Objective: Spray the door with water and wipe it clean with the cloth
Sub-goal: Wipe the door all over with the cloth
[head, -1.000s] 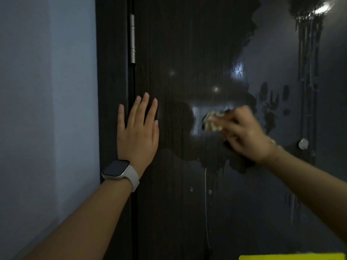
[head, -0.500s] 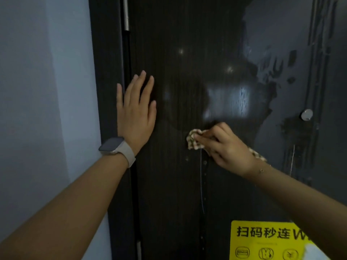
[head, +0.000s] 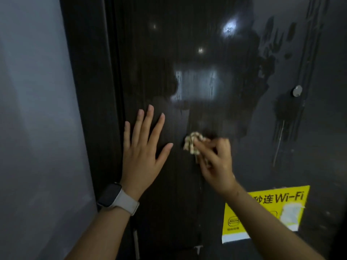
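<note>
Dark brown wood-grained door (head: 159,72), beige-and-white checked cloth (head: 192,142), yellow sticker (head: 262,214) with black lettering, cream-strapped black-faced watch (head: 116,198), grey wall (head: 37,109).

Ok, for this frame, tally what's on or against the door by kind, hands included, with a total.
Hands: 2, left hand flat on the door, right hand holding the cloth
Cloths: 1, checked cloth
Stickers: 1, yellow Wi-Fi sticker
Round silver fittings: 1
Watches: 1
Total: 6

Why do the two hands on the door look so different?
The left hand lies flat and open with fingers spread; the right hand is curled around a checked cloth. The left wrist wears a watch; the right wrist shows none. Both press against the dark door.
</note>
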A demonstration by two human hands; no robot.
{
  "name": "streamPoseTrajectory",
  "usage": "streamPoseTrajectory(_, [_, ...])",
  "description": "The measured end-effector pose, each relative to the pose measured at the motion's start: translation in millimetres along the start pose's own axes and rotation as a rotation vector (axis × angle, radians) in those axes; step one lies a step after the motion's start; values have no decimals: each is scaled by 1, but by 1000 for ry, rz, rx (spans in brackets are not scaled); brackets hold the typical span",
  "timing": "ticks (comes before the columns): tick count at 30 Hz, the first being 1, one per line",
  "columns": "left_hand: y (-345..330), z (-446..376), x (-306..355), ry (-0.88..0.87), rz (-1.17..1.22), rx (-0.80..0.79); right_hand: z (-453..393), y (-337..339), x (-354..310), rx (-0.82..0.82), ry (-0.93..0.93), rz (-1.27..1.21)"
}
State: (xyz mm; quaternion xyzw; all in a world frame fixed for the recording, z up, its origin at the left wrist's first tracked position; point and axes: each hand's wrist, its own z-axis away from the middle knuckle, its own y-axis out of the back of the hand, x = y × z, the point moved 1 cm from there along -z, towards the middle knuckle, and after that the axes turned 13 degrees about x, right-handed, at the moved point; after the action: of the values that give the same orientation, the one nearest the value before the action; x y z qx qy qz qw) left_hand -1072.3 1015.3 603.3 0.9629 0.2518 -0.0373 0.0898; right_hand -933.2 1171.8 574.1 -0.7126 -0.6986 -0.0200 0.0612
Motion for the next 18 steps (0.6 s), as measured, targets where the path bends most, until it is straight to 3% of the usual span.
streamPoseTrajectory(4, [0, 2, -2, -38, -19, -18, 2, -1, -10, 7, -72, 29])
streamPoseTrajectory(11, [1, 2, -3, -38, -5, -6, -69, -22, -6, 255, -215, 137])
streamPoseTrajectory(14, [0, 2, -2, -36, -8, 8, -8, -14, -13, 193, -159, 117])
streamPoseTrajectory(18, [1, 2, -1, -36, -18, 21, 64, 0, -27, 59, -218, 76])
